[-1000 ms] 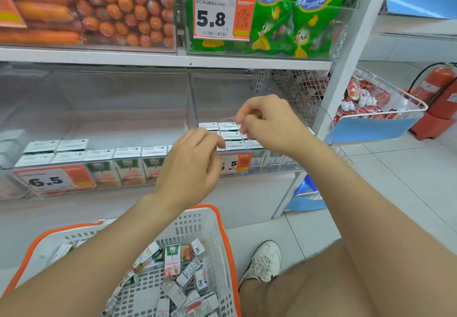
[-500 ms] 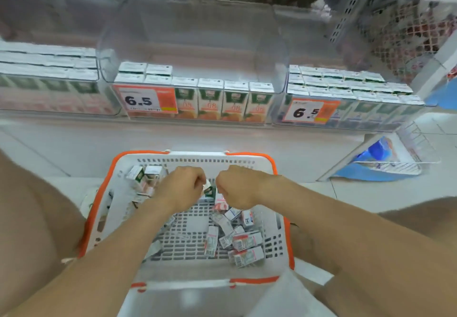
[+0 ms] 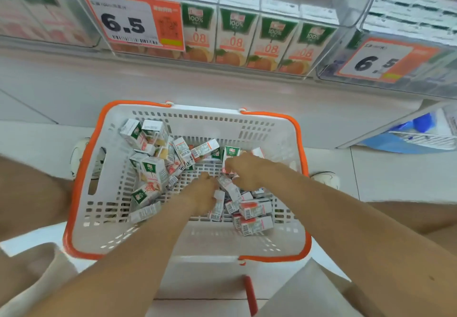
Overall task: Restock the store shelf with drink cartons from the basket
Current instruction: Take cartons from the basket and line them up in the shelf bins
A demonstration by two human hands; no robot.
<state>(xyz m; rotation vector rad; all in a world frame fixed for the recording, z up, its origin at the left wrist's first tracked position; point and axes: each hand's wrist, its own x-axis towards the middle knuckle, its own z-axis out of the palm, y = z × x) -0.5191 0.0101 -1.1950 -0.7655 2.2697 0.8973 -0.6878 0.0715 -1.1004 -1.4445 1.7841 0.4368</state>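
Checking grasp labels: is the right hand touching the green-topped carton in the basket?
Touching. The head view shows the right hand with its fingers curled over the lower part of the green-topped carton, with no gap visible between them.

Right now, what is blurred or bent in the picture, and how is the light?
Head view: motion smears the left hand, right hand and nearby cartons. Head view: the left price tag reads sharp, the right price tag is softer. Head view: the wide lens bows the shelf edge and the basket rim; light is even, shadows faint.
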